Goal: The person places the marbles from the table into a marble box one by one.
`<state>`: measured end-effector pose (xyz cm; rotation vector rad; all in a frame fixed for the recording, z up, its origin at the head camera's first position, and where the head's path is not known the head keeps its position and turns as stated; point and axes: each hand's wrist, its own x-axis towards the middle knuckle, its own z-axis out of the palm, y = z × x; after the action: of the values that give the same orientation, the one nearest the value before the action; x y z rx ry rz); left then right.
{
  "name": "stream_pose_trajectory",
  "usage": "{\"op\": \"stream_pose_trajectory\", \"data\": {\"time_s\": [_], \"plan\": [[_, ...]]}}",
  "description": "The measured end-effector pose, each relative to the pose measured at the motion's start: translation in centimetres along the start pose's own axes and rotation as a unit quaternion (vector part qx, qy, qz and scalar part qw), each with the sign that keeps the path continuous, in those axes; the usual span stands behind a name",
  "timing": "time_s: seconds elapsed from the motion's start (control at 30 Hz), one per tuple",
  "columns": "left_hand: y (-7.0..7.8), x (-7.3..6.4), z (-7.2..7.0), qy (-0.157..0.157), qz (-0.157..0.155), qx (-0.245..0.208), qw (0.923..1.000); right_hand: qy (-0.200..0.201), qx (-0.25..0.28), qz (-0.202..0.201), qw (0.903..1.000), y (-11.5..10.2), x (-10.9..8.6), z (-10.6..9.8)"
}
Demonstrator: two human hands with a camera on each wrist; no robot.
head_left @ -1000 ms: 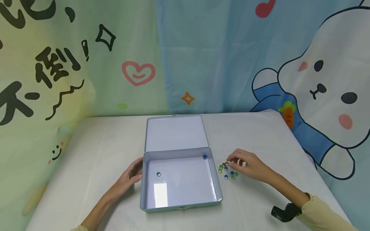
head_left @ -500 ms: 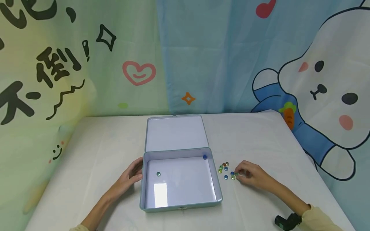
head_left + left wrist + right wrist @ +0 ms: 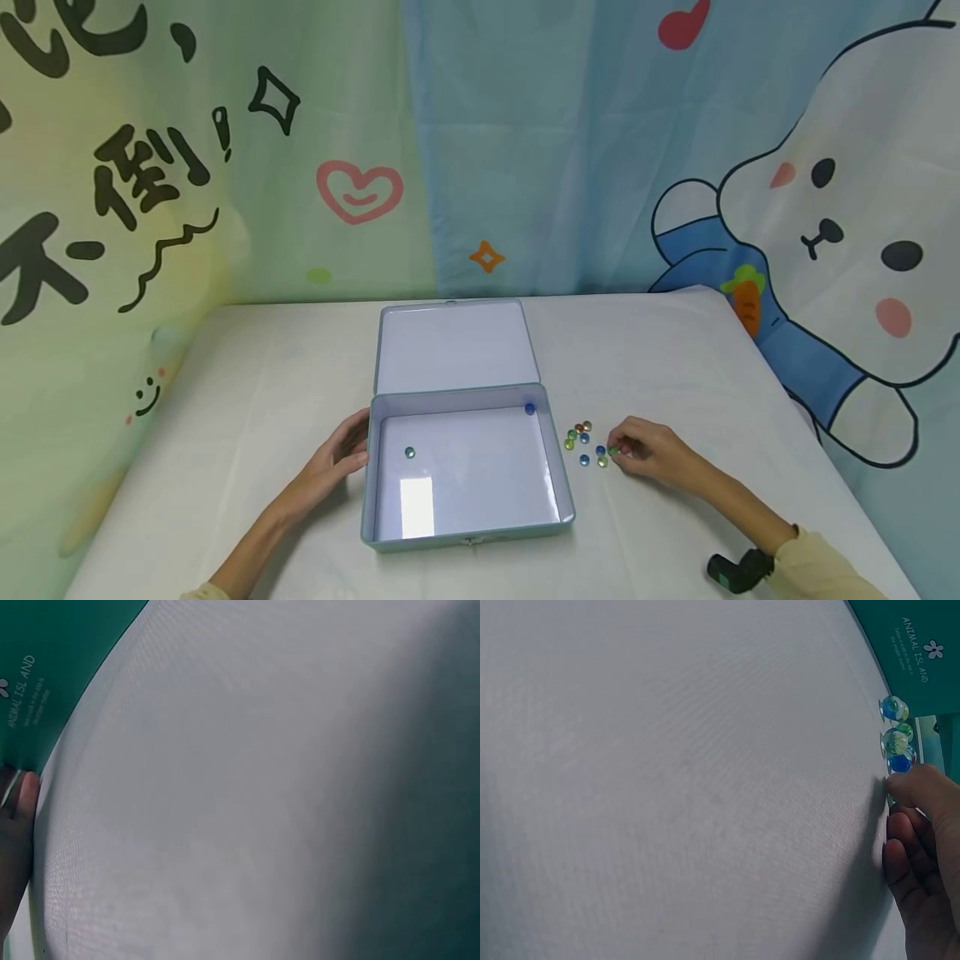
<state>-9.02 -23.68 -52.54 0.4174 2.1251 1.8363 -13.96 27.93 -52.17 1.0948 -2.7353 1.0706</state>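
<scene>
On my left, a printed curtain (image 3: 352,75) is hanging behind the white-covered bench (image 3: 270,383), its yellow-green part showing dark characters. My left grip (image 3: 341,454) is touching the left wall of a shallow box (image 3: 450,402), the fingers lying relaxed along the outside and not curling round anything. The box's lid (image 3: 457,346) is lying folded back behind it. Inside, a pale green marble (image 3: 409,452) is sitting toward the left, and a dark blue marble (image 3: 529,409) is resting near the far right corner. Just beyond the right wall, a loose group of marbles (image 3: 584,437) is lying on the bench, blue, green, yellowish and orange ones, some nearly touching. At the group's right edge, my right grip (image 3: 652,454) is closing thumb and fingertips on a bright green marble (image 3: 613,450), pinching it low at the bench, just beside a blue one. Farther right, a black device (image 3: 738,571) is sitting at my pale yellow sleeve (image 3: 817,571), and a white cartoon rabbit (image 3: 847,275) is showing on the blue part of the curtain.
</scene>
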Motion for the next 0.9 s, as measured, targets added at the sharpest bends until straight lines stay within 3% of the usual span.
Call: {"op": "stream_pose_trajectory", "data": {"time_s": [0.9], "plan": [[0.07, 0.02, -0.01, 0.001, -0.003, 0.006, 1.0, -0.005, 0.006, 0.025, 0.9996, 0.14, 0.06, -0.16]]}}
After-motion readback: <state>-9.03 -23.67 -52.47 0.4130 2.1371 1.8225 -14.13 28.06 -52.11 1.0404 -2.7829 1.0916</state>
